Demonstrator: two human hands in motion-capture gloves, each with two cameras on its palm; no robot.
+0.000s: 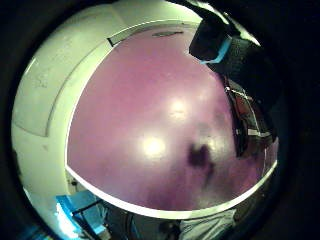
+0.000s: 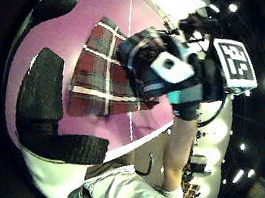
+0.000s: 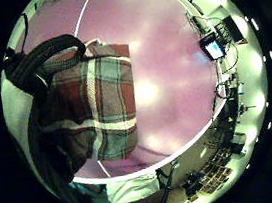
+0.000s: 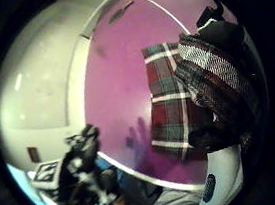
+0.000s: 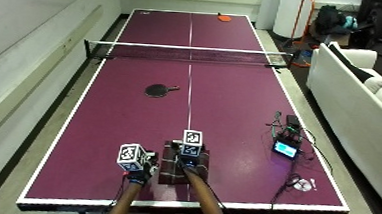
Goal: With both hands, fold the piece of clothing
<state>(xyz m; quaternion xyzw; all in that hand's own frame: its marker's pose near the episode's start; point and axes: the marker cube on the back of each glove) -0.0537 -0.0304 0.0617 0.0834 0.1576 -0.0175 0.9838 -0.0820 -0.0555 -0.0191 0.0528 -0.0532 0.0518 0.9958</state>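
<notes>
Plaid cloth (image 5: 182, 169) lying on the purple surface (image 5: 231, 104) near the person's edge, just beside the white centre line, already reduced to a compact rectangle. Judged late in the fold, final layers being set.

Right hand (image 5: 189, 159) over the cloth, on its upper part. In the right thumb side palm view, a flap of plaid (image 4: 209, 73) lifted close to the palm and bunched against the glove, so right grip judged clamped on a cloth edge, probably to carry that layer across the rest. Flat portion of cloth (image 4: 170, 103) below it on the surface.

Left hand (image 5: 140, 169) just beside the cloth's left edge, apart from it. Left thumb side palm view shows its fingers (image 2: 43, 85) straight and spread over bare surface, nothing held: grip apart. Likely clear of the moving flap, or ready to pin the stack.

Cloth look: red, grey-green and white check, soft woven, edges fairly square where flat (image 3: 111, 104), some rumpling under the right hand.

Elsewhere on the surface: net (image 5: 191, 54), dark paddle (image 5: 159, 90), small lit device (image 5: 286, 149) with cables.
</notes>
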